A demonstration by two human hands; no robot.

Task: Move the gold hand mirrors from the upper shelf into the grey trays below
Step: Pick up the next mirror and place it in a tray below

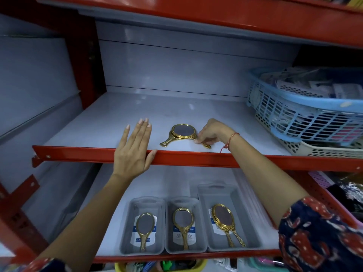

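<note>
A gold hand mirror (182, 132) lies face up near the front of the upper shelf (117, 118), handle pointing left. A second gold handle (206, 145) sticks out to the right from under it. My right hand (212, 132) pinches at the mirror's right rim, beside that handle. My left hand (133, 152) lies flat over the shelf's red front edge, holding nothing. On the shelf below stand three grey trays. The left tray (149, 205) and middle tray (182, 203) each hold one gold mirror. The right tray (241, 213) holds gold mirrors (223, 215) with two handles showing.
A blue basket (306, 107) full of packets sits on a cream basket (324, 152) at the upper shelf's right end. The red shelf lip (255, 160) runs between the two levels. A yellow bin (161, 266) of small items sits below the lower shelf.
</note>
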